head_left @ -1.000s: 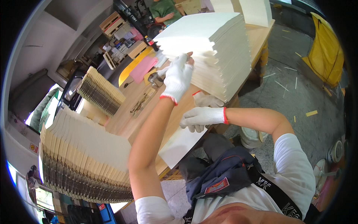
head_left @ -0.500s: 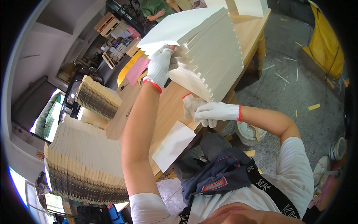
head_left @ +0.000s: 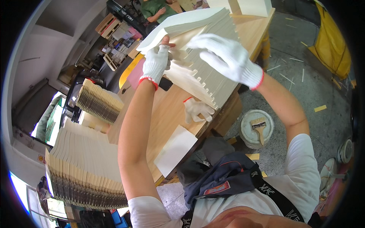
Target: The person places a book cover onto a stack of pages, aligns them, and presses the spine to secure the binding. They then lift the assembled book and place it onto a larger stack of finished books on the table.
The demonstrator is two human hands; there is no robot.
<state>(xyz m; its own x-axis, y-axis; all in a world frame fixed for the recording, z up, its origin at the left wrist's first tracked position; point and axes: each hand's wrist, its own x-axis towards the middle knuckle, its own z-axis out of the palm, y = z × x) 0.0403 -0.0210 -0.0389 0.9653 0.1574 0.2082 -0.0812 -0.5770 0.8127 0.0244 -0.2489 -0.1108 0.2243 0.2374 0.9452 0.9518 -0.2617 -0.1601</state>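
Note:
A tall stack of white paper (head_left: 213, 72) with notched, stepped edges stands on the wooden table (head_left: 146, 114). My left hand (head_left: 156, 62), in a white knitted glove with a bare thumb, grips the near left edge of the upper sheets (head_left: 178, 23), which are bent up off those below. Over the stack's side hovers my right hand (head_left: 226, 60), gloved in white, its fingers stretched out and slightly blurred, with nothing visible in it. A loose white glove (head_left: 198, 110) with a red cuff edge lies at the foot of the stack, beside a white sheet (head_left: 175, 151).
Right of the table stands a white bucket (head_left: 247, 140) with a brush (head_left: 259, 128) across its top. Bound paper stacks (head_left: 89, 167) fill the left side. A dark flat object (head_left: 165, 83) lies behind my left wrist. A person in green (head_left: 156, 10) is at the back.
My right hand has risen from the loose glove to above the stack, uncovering the glove and the bucket's brush. My left hand has shifted slightly left, and the upper sheets now bend upward.

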